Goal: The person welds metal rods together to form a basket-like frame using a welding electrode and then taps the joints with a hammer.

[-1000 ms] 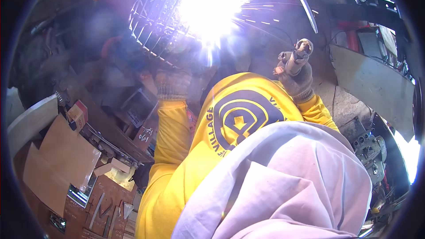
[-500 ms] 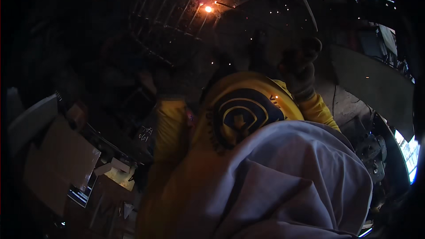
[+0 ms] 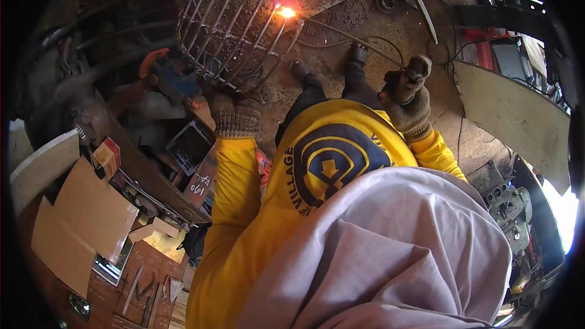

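Note:
A curved rack of welded metal bars (image 3: 228, 21) stands at the upper left, with a bright orange-white glow (image 3: 287, 12) at its right end. My right hand (image 3: 411, 88), in a knitted work glove, is closed on a thin welding rod (image 3: 347, 35) that slants up and left to the glow. Whatever grips the rod's near end is hidden in the glove. My left hand (image 3: 236, 116), gloved too, is at the rack's near edge and appears closed on it. Its fingertips are dark and partly hidden.
A cable (image 3: 381, 38) loops across the brown floor near my shoes (image 3: 358, 55). Pale board (image 3: 515, 113) and machine parts (image 3: 509, 213) lie to the right. Left are cardboard (image 3: 91, 225), a blue clamp-like tool (image 3: 177, 79) and hand tools (image 3: 146, 292).
The dark view has turned bright, showing the rack, floor and surroundings. Flying sparks are mostly gone from view, while the glow stays at the same spot. Both hands have hardly moved.

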Motion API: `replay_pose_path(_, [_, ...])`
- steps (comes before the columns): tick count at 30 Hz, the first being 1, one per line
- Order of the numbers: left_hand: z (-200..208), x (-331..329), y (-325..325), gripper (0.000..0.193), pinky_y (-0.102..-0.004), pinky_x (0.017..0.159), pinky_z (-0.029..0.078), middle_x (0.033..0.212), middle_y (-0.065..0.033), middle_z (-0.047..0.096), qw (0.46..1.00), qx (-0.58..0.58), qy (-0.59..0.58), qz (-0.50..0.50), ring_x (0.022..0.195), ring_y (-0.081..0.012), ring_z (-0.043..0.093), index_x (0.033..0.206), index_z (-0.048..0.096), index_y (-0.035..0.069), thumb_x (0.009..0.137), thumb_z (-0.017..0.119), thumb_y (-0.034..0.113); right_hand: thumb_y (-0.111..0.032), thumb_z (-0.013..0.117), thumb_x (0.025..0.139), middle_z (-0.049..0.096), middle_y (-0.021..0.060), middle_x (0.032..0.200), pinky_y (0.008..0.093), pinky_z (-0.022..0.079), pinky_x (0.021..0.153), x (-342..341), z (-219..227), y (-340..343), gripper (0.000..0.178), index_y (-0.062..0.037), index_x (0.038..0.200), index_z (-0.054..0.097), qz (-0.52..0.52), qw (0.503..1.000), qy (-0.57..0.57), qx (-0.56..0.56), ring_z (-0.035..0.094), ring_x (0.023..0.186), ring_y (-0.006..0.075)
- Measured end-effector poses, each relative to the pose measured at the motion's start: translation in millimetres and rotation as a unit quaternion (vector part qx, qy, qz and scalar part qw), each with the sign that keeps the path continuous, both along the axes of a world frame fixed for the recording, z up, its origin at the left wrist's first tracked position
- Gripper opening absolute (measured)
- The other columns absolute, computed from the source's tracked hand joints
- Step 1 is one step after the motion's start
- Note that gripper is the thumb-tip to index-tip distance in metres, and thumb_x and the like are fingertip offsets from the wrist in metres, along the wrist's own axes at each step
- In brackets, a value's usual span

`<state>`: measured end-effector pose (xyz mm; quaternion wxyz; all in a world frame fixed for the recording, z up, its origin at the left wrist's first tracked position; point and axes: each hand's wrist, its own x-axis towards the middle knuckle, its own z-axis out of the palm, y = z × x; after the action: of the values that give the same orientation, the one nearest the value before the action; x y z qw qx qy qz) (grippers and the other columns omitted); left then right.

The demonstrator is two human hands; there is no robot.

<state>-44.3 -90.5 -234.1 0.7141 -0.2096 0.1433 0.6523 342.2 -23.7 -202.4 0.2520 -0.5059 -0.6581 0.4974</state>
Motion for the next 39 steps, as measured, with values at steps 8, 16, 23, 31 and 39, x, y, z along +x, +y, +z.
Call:
replay_pose_path(8, [13, 16, 13, 0.060, -0.0564, 0.099, 0.050, 0.127, -0.0178, 0.063, 0.995, -0.021, 0.072, 0.066, 0.114, -0.0376, 0.062, 0.125, 0.064, 0.007, 0.091, 0.056, 0.056, -0.008, 0.074, 0.079, 0.066, 0.0036, 0.084, 0.0276, 0.051, 0.073, -1, -4, -4, 0.039, 0.0033, 0.114, 0.061, -0.020, 1.000, 0.013, -0.018, 0.063, 0.076, 0.0134])
replay_pose_path(16, [40, 34, 29, 0.049, -0.0509, 0.095, 0.053, 0.103, -0.0054, 0.070, 0.979, -0.111, 0.160, 0.058, 0.089, -0.0194, 0.067, 0.116, 0.064, 0.011, 0.098, 0.042, 0.052, -0.001, 0.069, 0.083, 0.063, 0.0036, 0.085, 0.0270, 0.053, 0.073, -1, -16, -2, 0.033, 0.0015, 0.114, 0.059, 0.033, 0.998, -0.004, 0.059, 0.064, 0.075, 0.0122])
replay_pose_path(23, [18, 17, 9, 0.057, -0.0431, 0.092, 0.055, 0.126, -0.0178, 0.061, 0.965, -0.164, 0.198, -0.042, 0.108, -0.0345, 0.062, 0.129, 0.057, 0.004, 0.097, 0.043, 0.049, -0.007, 0.073, 0.081, 0.064, 0.0039, 0.090, 0.0279, 0.052, 0.074, 1, -11, -2, 0.039, 0.0017, 0.115, 0.058, 0.001, 0.999, -0.002, 0.042, 0.063, 0.080, 0.0137])
replay_pose_path(31, [25, 30, 25, 0.068, -0.0528, 0.095, 0.054, 0.132, -0.0220, 0.058, 0.966, -0.105, 0.229, 0.061, 0.113, -0.0394, 0.062, 0.130, 0.058, 0.003, 0.092, 0.049, 0.058, -0.012, 0.075, 0.079, 0.066, 0.0030, 0.089, 0.0274, 0.050, 0.076, -2, -2, 4, 0.042, 0.0020, 0.116, 0.060, -0.023, 0.999, 0.020, 0.020, 0.063, 0.082, 0.0131])
replay_pose_path(39, [25, 25, 23, 0.066, -0.0557, 0.098, 0.051, 0.126, -0.0189, 0.064, 0.959, -0.184, 0.204, 0.066, 0.114, -0.0371, 0.062, 0.125, 0.063, 0.006, 0.090, 0.051, 0.060, -0.017, 0.078, 0.080, 0.066, 0.0019, 0.085, 0.0269, 0.050, 0.074, -2, -2, 4, 0.045, 0.0023, 0.116, 0.060, -0.021, 1.000, 0.014, -0.015, 0.063, 0.077, 0.0125])
